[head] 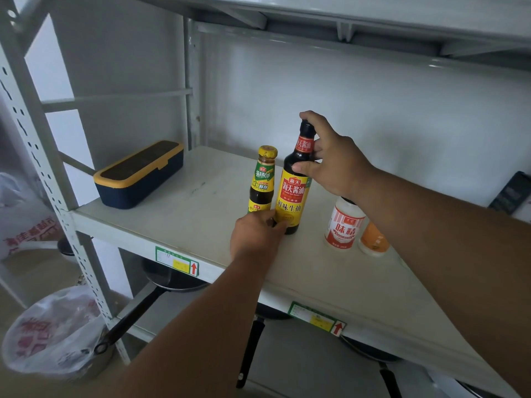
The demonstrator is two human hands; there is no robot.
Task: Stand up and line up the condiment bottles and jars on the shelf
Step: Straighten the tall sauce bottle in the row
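Head view: the tall soy sauce bottle (293,191) stands upright mid-shelf (201,191), touching the smaller sauce bottle (261,182) on its left. Our right hand (330,159) has its grip clamped on the neck and cap; the left hand (255,234) is closed at the two bases, on which bottle we cannot tell. Seasoning jar (343,225) and orange jar (373,239) stand to the right. We judge the tall bottle heavy, smooth, breakable: steady neck and base together.
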